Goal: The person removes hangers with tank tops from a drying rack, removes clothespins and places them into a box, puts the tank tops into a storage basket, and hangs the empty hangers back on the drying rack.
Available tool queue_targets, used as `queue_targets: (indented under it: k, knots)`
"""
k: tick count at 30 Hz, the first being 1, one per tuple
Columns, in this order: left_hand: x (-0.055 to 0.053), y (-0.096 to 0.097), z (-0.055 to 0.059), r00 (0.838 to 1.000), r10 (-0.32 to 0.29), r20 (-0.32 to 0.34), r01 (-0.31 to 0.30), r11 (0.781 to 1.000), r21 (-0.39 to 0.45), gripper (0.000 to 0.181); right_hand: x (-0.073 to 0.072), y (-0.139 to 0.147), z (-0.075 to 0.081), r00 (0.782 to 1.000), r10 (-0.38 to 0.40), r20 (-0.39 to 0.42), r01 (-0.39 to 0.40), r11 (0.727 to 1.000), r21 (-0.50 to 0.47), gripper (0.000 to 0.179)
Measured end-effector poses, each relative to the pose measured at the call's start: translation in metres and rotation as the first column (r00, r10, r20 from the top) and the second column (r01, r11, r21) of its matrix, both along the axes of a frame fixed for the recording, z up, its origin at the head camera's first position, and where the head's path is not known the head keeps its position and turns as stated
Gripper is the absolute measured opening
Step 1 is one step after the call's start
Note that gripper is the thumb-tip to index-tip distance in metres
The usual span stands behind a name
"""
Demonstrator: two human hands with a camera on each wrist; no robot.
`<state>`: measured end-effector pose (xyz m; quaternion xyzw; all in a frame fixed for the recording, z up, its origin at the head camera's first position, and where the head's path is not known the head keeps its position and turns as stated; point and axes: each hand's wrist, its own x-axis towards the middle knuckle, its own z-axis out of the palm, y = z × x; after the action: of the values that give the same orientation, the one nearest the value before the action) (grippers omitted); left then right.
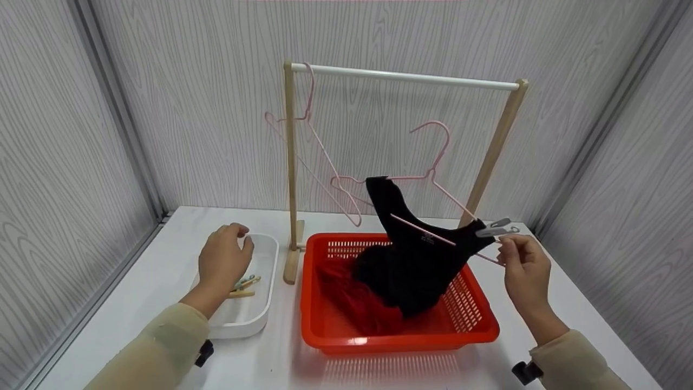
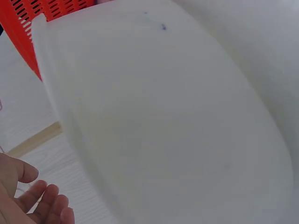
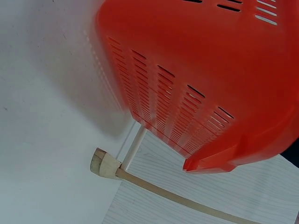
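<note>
The left hand [image 1: 223, 257], fingers loose and holding nothing, hovers at the white tray [image 1: 274, 271]. The black garment [image 1: 419, 276] drapes from a pink hanger [image 1: 409, 177] into the red basket [image 1: 433, 342]; left strap [image 1: 381, 195] unclipped, hanger off the rail [image 1: 406, 77]. Right strap [image 1: 469, 234] clipped; the right hand [image 1: 526, 266] pinches the hanger.

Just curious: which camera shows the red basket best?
The head view shows the red basket best: inside and most of its rim. Left wrist view: a slotted part; right wrist view: outer walls close up.

Black garment [image 1: 411, 271] on tilted pink hanger [image 1: 431, 173]
</note>
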<state>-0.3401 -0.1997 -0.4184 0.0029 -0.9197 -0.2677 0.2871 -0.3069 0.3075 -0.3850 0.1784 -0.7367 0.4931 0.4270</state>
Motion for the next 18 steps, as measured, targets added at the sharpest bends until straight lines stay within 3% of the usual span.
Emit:
queue_targets:
  k: [12,18]
  knots:
    - [0.000,0.021,0.036,0.986,-0.046,-0.159,0.048,0.999,0.014,0.022,0.003,-0.003,0.002,1.000,-0.006,-0.003,0.006,1.000,0.000,0.008]
    - [0.002,0.039,0.056,0.976,-0.088,-0.199,0.091,0.996,0.005,0.026,-0.002,0.001,-0.001,1.000,0.004,-0.001,-0.004,1.000,-0.007,0.008]
